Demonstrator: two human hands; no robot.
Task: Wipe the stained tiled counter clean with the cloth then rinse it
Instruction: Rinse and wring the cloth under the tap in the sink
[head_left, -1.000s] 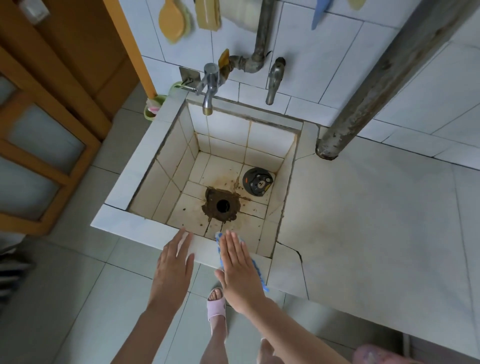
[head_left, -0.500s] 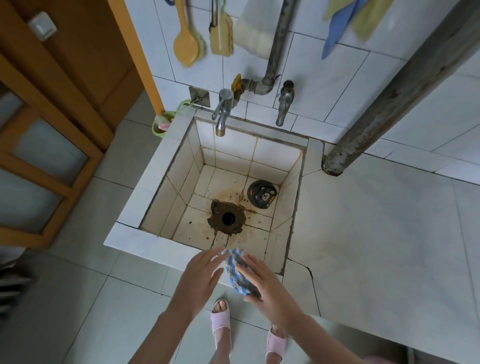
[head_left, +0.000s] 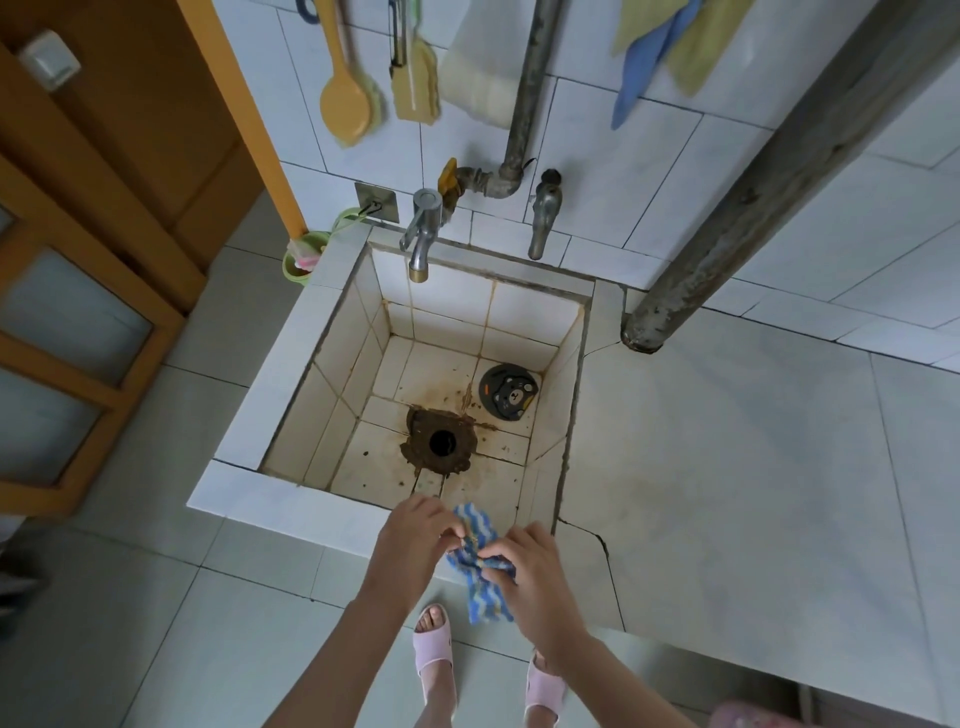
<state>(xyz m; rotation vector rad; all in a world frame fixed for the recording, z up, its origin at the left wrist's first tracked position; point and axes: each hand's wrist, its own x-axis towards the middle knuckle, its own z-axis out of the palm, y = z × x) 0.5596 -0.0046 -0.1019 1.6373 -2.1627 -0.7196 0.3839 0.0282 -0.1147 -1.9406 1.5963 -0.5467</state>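
Note:
A blue-and-white striped cloth (head_left: 480, 564) is bunched up between my two hands, just above the front rim of the tiled sink (head_left: 291, 506). My left hand (head_left: 413, 540) pinches its upper left part. My right hand (head_left: 530, 566) grips its right side, and a loose end hangs down below. The pale tiled counter (head_left: 727, 467) stretches to the right of the sink, with a crack near its front left corner. A metal tap (head_left: 423, 231) juts over the sink's back wall.
The sink floor has a rusty drain hole (head_left: 441, 441) and a dark round plug (head_left: 508, 391). A second tap (head_left: 543, 213) and pipe are on the wall. A grey post (head_left: 753, 208) slants onto the counter. Brushes hang above; a green cup (head_left: 304, 257) sits at left.
My hands lay flat on the sink's front rim with the cloth under the right one. They have since lifted the cloth and gathered it between them.

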